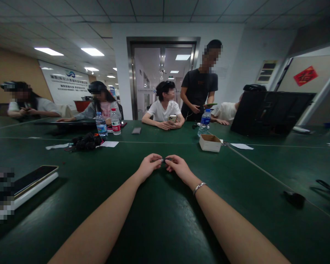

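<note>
Over the middle of the dark green table point(159, 205), both of my hands meet fingertip to fingertip. Between them is a small dark piece point(164, 160) with a pale, silvery end on the left side; its kind is too small to make out. My left hand point(150, 165) is closed in a pinch at the silvery end. My right hand point(178, 167), with a silver bracelet point(199, 188) on its wrist, pinches the dark end. The fingers cover most of the piece.
An open cardboard box point(210, 143) and a water bottle point(204, 123) stand ahead to the right. Ahead left are two bottles, a bundle of black cables point(88, 142) and paper. A phone point(35, 179) rests on a white box at left. Several people are around the table's far side.
</note>
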Motion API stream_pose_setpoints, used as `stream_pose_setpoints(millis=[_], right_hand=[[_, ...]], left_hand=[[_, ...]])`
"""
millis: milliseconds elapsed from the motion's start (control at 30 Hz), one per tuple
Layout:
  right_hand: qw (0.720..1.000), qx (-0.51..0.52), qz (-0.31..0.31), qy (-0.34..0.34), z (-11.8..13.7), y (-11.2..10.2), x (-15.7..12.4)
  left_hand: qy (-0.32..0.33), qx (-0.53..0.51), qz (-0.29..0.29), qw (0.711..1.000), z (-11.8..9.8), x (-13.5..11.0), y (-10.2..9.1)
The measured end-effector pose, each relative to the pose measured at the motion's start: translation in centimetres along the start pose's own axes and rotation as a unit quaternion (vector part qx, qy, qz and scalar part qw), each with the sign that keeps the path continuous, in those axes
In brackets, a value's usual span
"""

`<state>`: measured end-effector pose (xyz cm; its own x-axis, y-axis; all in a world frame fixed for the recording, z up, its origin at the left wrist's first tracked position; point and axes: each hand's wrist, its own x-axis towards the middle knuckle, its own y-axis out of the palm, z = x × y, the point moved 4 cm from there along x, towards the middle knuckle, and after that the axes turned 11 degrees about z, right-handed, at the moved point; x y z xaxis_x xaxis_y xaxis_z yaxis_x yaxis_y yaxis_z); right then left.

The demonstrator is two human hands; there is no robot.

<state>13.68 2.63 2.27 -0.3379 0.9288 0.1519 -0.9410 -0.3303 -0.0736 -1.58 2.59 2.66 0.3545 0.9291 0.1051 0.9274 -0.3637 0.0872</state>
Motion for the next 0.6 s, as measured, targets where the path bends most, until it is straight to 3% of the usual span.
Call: stream_pose_setpoints(millis=[367, 600], right_hand=[[1.0, 0.002, 0.01, 0.0, 0.22, 0.2, -0.09], [1.0, -0.004, 0.01, -0.004, 0.15, 0.06, -0.12]], left_hand=[[-0.052, -0.026, -0.022, 0.998, 0.62, 0.57, -0.17], [-0.019, 0.003, 0.0, 1.0, 0.53, 0.47, -0.07]])
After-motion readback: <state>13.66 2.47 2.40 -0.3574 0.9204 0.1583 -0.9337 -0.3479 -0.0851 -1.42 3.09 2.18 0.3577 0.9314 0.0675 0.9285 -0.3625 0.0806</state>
